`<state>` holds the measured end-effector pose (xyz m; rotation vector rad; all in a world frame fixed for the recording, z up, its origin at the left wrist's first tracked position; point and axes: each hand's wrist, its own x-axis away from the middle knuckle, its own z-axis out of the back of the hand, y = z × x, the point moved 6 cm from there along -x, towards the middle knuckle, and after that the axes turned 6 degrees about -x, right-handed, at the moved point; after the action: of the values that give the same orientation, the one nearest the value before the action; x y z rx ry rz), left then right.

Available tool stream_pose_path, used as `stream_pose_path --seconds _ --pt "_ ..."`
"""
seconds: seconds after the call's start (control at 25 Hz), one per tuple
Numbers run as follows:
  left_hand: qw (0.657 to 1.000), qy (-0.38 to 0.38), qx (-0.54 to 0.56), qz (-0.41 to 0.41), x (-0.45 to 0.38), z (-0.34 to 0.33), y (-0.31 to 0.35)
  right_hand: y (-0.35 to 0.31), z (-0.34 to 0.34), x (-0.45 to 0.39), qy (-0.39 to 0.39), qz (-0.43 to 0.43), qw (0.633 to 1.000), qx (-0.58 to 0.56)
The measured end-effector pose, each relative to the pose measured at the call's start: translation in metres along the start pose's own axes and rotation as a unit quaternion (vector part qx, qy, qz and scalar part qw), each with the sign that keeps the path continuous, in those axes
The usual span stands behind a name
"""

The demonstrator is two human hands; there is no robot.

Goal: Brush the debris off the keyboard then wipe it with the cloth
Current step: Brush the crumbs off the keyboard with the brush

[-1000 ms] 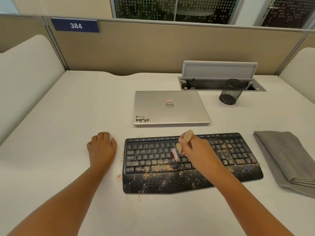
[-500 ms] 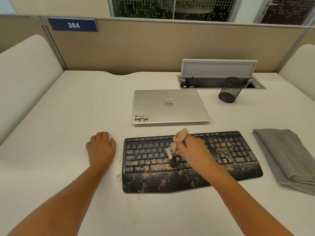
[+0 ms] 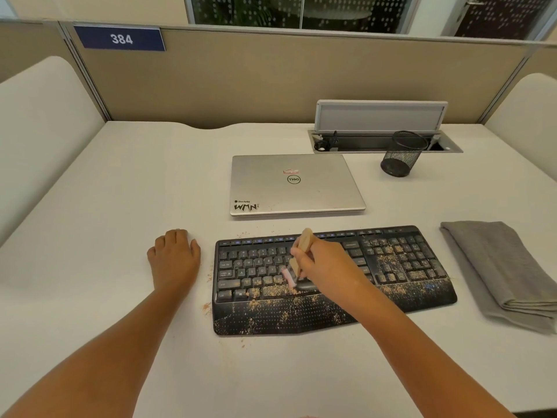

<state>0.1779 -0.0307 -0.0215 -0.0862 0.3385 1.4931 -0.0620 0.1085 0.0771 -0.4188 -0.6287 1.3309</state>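
Right hand (image 3: 327, 268) is curled round the wooden handle of a small brush (image 3: 298, 260), and the bristle end is pressed down on the letter keys near the middle of the black keyboard (image 3: 407, 267). Left hand (image 3: 174, 260) is laid palm down on the white desk (image 3: 105, 206) at the keyboard's 9 o'clock, fingers relaxed and close together, nothing held. Sandy debris (image 3: 289, 309) is seen scattered along the bottom key row, over the wrist rest and across the number pad; a few specks are left on the desk off the left edge. At the keyboard's 3 o'clock, well apart, a folded grey cloth (image 3: 500, 273) is lying untouched. At 12 o'clock a closed silver Dell laptop (image 3: 316, 191) is parked, and at 1 o'clock a black mesh pen cup (image 3: 402, 158) is stood upright.
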Motion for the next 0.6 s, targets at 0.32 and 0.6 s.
stream_pose_path --seconds 0.32,0.6 --pt "1.0 0.005 -0.004 -0.012 0.001 0.0 0.0 0.001 -0.006 -0.003 -0.004 0.005 1.0 -0.023" --pt "1.0 0.014 0.001 -0.013 0.001 0.001 0.001 0.002 -0.002 -0.007 0.049 0.013 0.99 -0.129"
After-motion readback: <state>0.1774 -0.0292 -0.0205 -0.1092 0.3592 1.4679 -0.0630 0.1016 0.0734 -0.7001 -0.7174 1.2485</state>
